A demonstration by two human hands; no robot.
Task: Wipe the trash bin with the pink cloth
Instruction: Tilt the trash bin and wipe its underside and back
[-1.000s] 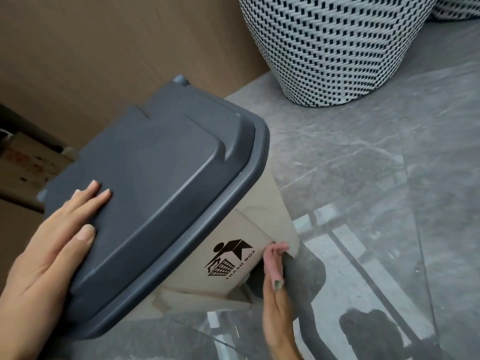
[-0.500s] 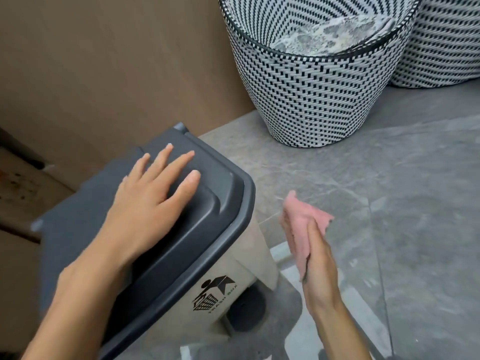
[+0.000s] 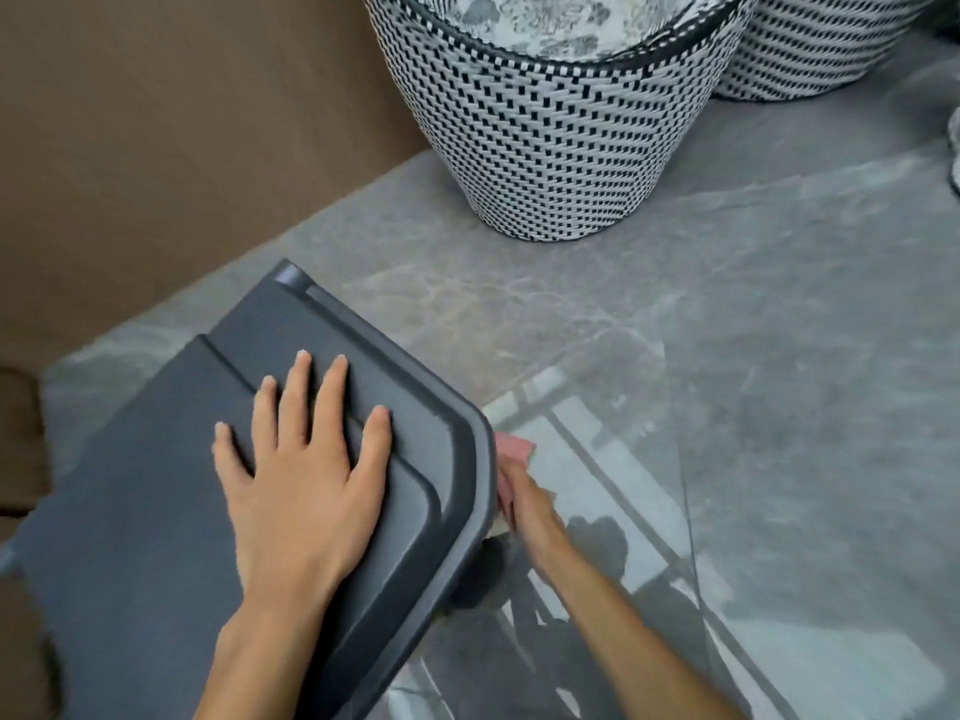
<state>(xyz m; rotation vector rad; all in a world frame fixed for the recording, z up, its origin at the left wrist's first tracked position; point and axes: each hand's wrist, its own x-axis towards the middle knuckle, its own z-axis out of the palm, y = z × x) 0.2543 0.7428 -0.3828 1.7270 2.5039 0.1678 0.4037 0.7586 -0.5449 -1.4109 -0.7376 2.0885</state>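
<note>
The trash bin [image 3: 156,511] fills the lower left, seen from above: only its dark grey lid shows, the beige body is hidden beneath. My left hand [image 3: 304,480] lies flat on the lid with fingers spread, holding nothing. My right hand [image 3: 530,517] is just off the lid's right edge, pressed against the bin's side below the rim. It holds the pink cloth [image 3: 514,452], of which only a small corner shows above the fingers.
A black-and-white woven basket [image 3: 550,148] with patterned fabric inside stands on the grey tile floor beyond the bin. A second woven basket [image 3: 821,44] sits at the upper right. A brown wall [image 3: 156,148] runs along the left.
My right hand with the cloth has moved from open air in against the bin's right side under the lid rim. My left hand stays flat on the lid. The view has shifted more overhead.
</note>
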